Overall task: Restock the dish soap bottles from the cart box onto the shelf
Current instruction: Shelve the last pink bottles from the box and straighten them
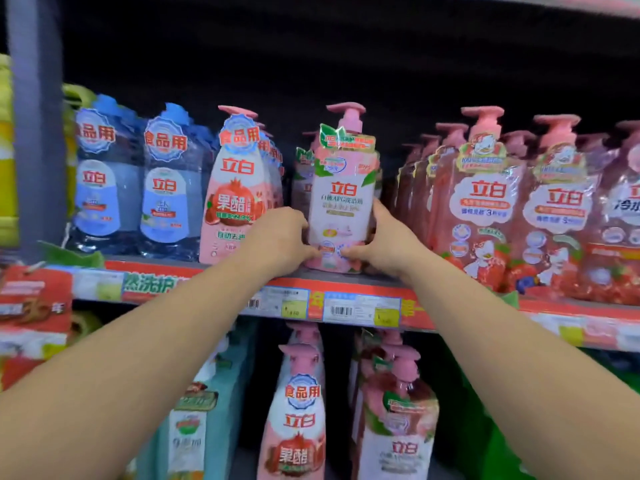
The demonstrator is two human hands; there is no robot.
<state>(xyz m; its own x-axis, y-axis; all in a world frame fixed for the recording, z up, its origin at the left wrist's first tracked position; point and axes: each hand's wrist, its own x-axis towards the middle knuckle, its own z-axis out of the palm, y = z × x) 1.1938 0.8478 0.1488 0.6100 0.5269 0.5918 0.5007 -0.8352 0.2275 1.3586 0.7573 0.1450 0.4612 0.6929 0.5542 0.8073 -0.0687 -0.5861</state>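
Note:
A pink pump dish soap bottle (341, 199) with a white label stands upright at the front edge of the shelf (346, 280), in the middle of the view. My left hand (278, 242) grips its lower left side. My right hand (384, 242) grips its lower right side. Both thumbs press against the bottle's base. Similar pink bottles stand behind it in the same row. The cart box is out of view.
To the left stand a pink pomegranate bottle (235, 188) and blue bottles (166, 181). Red strawberry bottles (485, 202) fill the right side. Price tags (360, 310) line the shelf's front edge. The lower shelf holds more pink bottles (298, 414).

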